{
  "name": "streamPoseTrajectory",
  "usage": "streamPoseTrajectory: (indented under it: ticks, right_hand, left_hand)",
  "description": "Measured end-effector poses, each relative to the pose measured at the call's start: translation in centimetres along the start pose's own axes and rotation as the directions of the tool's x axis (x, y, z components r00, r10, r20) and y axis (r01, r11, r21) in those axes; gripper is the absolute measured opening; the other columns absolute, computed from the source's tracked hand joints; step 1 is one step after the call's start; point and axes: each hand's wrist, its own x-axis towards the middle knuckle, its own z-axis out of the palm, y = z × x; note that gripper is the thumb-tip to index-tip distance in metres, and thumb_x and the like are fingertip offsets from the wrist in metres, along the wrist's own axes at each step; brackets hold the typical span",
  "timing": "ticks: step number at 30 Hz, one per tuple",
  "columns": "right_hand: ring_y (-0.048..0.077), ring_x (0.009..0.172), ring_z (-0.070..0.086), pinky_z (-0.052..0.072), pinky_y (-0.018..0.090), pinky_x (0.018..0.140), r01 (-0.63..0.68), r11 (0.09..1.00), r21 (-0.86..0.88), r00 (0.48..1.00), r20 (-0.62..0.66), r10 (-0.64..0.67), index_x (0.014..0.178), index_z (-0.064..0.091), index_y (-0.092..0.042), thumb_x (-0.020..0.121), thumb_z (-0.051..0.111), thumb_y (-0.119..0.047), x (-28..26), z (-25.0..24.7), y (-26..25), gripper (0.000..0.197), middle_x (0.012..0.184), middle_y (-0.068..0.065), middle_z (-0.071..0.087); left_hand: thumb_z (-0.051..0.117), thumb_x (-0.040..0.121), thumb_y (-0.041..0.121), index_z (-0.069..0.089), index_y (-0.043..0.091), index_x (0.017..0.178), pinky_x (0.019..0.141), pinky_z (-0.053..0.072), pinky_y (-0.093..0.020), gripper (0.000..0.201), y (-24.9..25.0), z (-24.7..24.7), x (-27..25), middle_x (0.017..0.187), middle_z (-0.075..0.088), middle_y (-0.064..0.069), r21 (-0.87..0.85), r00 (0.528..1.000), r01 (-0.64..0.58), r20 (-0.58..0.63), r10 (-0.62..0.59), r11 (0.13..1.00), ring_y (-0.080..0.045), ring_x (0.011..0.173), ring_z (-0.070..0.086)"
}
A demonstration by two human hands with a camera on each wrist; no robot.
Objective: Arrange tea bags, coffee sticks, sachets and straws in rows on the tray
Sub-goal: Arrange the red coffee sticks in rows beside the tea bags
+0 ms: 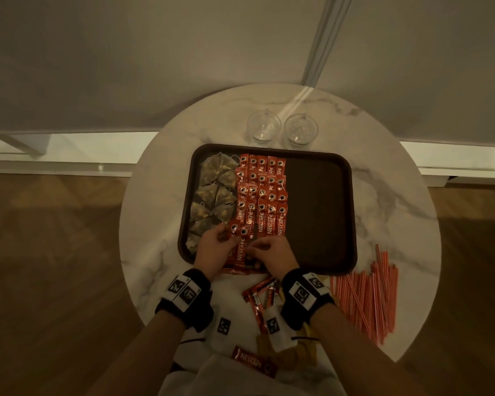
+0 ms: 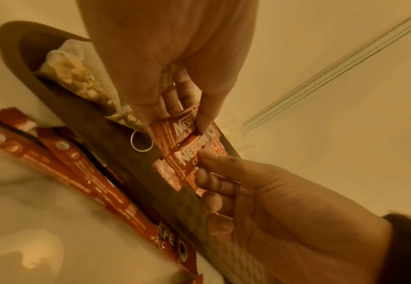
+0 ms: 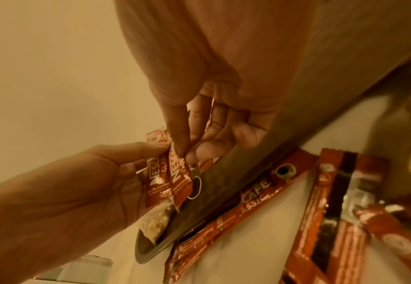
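A dark brown tray [image 1: 320, 210] sits on a round marble table. Tea bags [image 1: 215, 192] fill its left column, and rows of red coffee sticks [image 1: 265, 195] lie beside them. The tray's right part is bare. Both hands are at the tray's near-left edge. My left hand [image 1: 225, 240] pinches one coffee stick [image 2: 175, 130] between thumb and fingers. My right hand [image 1: 255, 251] pinches a second coffee stick [image 3: 181, 178] right next to it. The two held sticks overlap just above the tray floor.
Loose coffee sticks [image 1: 259, 295] lie on the table in front of the tray. A pile of orange straws [image 1: 363, 295] is at the right. Yellowish sachets [image 1: 306, 350] and another coffee stick [image 1: 253, 362] lie near me. Two glasses [image 1: 282, 130] stand behind the tray.
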Motion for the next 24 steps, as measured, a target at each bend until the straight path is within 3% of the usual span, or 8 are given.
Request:
streamPoseTrajectory:
  ticks: [2, 5, 8, 12, 20, 24]
  right_hand:
    - [0.004, 0.047, 0.056, 0.049, 0.018, 0.053, 0.006, 1.000, -0.026, 1.000, -0.018, -0.007, 0.091, 0.074, -0.004, 0.089, 0.068, -0.012, 0.4, 0.1, -0.2, 0.011, 0.077, 0.006, 0.071]
    - [0.004, 0.044, 0.053, 0.047, 0.018, 0.050, -0.035, 0.998, -0.044, 0.997, -0.064, 0.032, 0.090, 0.074, -0.004, 0.090, 0.067, -0.013, 1.2, -0.1, -0.2, 0.012, 0.074, 0.006, 0.070]
    - [0.001, 0.041, 0.052, 0.044, 0.015, 0.045, -0.083, 0.993, -0.088, 0.994, -0.074, 0.076, 0.092, 0.073, -0.007, 0.091, 0.066, -0.015, 2.1, -0.1, -0.5, 0.011, 0.074, 0.005, 0.069]
    - [0.006, 0.042, 0.052, 0.045, 0.019, 0.043, -0.101, 0.986, -0.131, 0.992, -0.086, 0.090, 0.088, 0.073, -0.008, 0.091, 0.067, -0.017, 3.3, 0.4, -1.1, 0.012, 0.072, 0.006, 0.069]
    - [0.015, 0.040, 0.054, 0.048, 0.027, 0.047, -0.168, 0.974, -0.151, 0.984, -0.092, 0.155, 0.080, 0.072, -0.009, 0.091, 0.066, -0.020, 4.6, 0.9, -1.5, 0.017, 0.068, 0.006, 0.072]
    - [0.014, 0.042, 0.056, 0.052, 0.028, 0.051, -0.175, 0.967, -0.183, 0.983, -0.094, 0.160, 0.081, 0.072, -0.012, 0.092, 0.065, -0.024, 4.7, 0.8, -1.7, 0.018, 0.069, 0.006, 0.073]
  left_hand:
    - [0.063, 0.092, 0.017, 0.066, 0.019, 0.108, 0.084, 0.057, -0.032, 0.017, 0.2, -0.4, 0.1, 0.103, 0.071, 0.001, 0.054, 0.999, -0.041, -0.030, 0.042, 0.998, -0.014, 0.097, 0.068]
    - [0.063, 0.092, 0.016, 0.068, 0.018, 0.102, 0.062, 0.054, -0.014, 0.011, 0.3, -1.1, -0.2, 0.092, 0.071, 0.005, 0.099, 0.984, -0.108, -0.128, 0.120, 0.989, 0.000, 0.078, 0.068]
    - [0.062, 0.093, 0.016, 0.068, 0.014, 0.104, 0.063, 0.056, -0.019, 0.013, -0.4, -1.9, -0.8, 0.086, 0.073, 0.000, 0.061, 0.975, -0.129, -0.173, 0.138, 0.990, -0.009, 0.076, 0.071]
    - [0.061, 0.093, 0.015, 0.068, 0.013, 0.110, 0.069, 0.061, -0.032, 0.018, -1.7, -2.3, -1.1, 0.084, 0.075, -0.003, 0.034, 0.987, -0.076, -0.141, 0.080, 0.997, -0.016, 0.076, 0.073]
    - [0.060, 0.094, 0.013, 0.067, 0.011, 0.110, 0.053, 0.054, -0.020, 0.018, -3.0, -2.6, -1.4, 0.083, 0.074, -0.002, 0.064, 0.995, -0.011, -0.098, 0.017, 0.998, -0.012, 0.071, 0.072]
    - [0.059, 0.095, 0.012, 0.068, 0.008, 0.110, 0.061, 0.058, -0.026, 0.018, -3.0, -2.5, -1.6, 0.081, 0.074, -0.003, 0.065, 0.998, -0.006, -0.064, 0.010, 0.998, -0.014, 0.071, 0.072]
